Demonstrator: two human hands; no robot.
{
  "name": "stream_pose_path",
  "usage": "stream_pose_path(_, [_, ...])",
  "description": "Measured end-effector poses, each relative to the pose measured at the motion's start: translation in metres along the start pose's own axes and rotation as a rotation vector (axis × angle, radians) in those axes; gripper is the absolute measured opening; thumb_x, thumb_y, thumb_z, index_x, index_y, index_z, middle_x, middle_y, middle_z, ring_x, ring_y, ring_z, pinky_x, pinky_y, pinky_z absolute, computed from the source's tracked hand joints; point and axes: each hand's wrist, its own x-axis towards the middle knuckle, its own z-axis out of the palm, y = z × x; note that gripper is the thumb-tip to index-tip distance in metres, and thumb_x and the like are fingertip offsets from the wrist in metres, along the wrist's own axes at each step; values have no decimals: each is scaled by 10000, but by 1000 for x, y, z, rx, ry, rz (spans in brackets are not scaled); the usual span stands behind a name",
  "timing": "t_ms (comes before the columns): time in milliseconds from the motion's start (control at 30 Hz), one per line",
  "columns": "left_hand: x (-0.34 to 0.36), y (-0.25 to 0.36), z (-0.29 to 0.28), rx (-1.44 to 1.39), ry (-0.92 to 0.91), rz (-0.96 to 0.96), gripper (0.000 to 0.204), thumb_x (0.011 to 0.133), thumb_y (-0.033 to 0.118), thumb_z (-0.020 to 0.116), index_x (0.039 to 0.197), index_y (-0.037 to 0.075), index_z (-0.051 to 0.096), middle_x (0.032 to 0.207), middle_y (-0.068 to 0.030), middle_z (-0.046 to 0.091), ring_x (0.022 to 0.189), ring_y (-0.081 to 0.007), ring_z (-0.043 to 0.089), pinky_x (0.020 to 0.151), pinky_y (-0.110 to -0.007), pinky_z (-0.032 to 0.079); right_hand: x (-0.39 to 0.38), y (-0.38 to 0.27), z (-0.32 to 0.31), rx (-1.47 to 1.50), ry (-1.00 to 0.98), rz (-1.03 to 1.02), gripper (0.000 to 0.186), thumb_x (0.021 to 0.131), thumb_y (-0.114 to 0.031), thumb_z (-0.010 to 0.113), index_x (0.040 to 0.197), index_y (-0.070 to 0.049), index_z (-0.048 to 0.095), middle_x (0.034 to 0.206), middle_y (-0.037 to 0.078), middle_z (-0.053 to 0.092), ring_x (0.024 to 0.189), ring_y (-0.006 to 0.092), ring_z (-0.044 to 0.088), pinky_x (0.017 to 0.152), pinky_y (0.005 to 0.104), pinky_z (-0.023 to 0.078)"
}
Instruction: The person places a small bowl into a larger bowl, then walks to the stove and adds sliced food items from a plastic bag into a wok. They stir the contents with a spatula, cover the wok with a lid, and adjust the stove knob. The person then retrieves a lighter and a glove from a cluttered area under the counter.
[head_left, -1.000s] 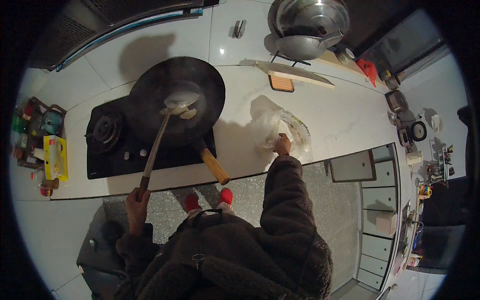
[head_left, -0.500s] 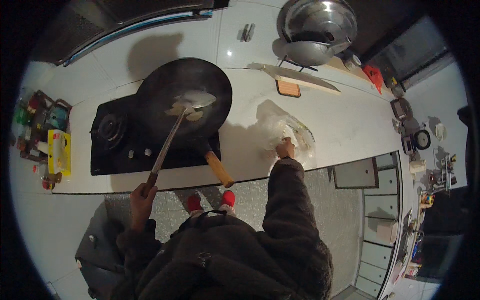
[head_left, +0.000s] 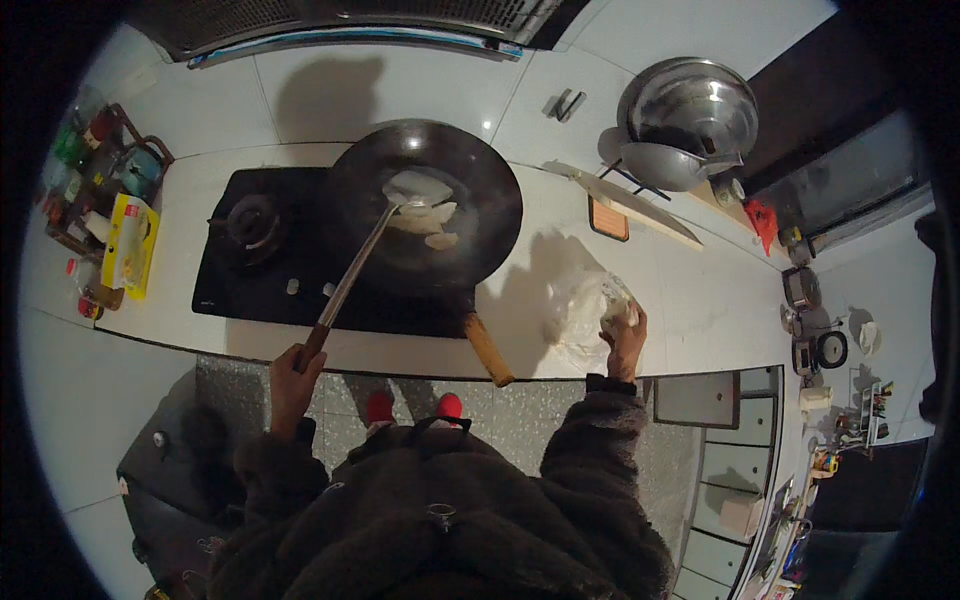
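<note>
My left hand is closed round the brown handle of a long wok spatula. Its metal blade rests inside a black wok, beside several pale, flat pieces of food whose kind I cannot make out. The wok sits over the right side of a black gas stove, its wooden handle pointing toward me. On the counter right of the wok lies a clear plastic bag with whitish contents. My right hand grips the bag's right side, fingers bent; its fingertips are partly hidden.
Bottles and jars crowd a rack at the far left, behind a yellow-edged packet. A cutting board leans at the back, near an orange-faced board. Metal basins stand behind it. The range hood overhangs the stove.
My right hand has shifted from the bag's middle to its right side and nearer me. The spatula blade now lies behind the food pieces rather than over them. The whole view has turned somewhat.
</note>
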Motion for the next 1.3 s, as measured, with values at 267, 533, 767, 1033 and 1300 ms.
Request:
stream_pose_path(267, [-1,-22,-20,-66,73,-16,295,829,243,655,737,-15,546,550,-17,380,548,-95,330,482,-313,265,-7,-56,194,-491,-845,-43,418,758,-18,575,1147,-149,494,888,47,566,685,142,599,461,283,512])
stream_pose_path(533, [-23,-57,-50,-6,142,-116,296,810,221,681,732,-29,544,533,-69,420,524,-102,361,468,-327,306,-4,-33,284,-568,-964,53,389,750,-137,671,1118,-109,547,983,62,563,822,198,607,583,335,562])
stream_pose_path(767, [-31,-68,-61,-105,217,-150,289,811,201,676,716,-31,532,542,-31,406,548,-76,354,470,-309,300,57,-14,269,-617,-970,-8,370,815,-138,651,1147,-32,528,924,60,607,819,178,630,654,356,563])
stream_pose_path(1033, [-24,-64,-58,-187,202,-144,291,811,201,677,716,-34,536,546,-20,399,557,-69,346,470,-302,290,86,-15,266,-387,-563,-39,502,837,-116,606,1284,26,427,1230,178,482,930,239,598,682,349,553])
stream_pose_path(1300, [-6,-41,-43,-51,74,-68,306,822,241,666,731,-22,540,552,-19,386,550,-89,350,481,-316,292,47,-43,158,-376,-304,-222,383,879,-87,543,1255,-47,488,1254,165,466,820,208,630,607,309,546])
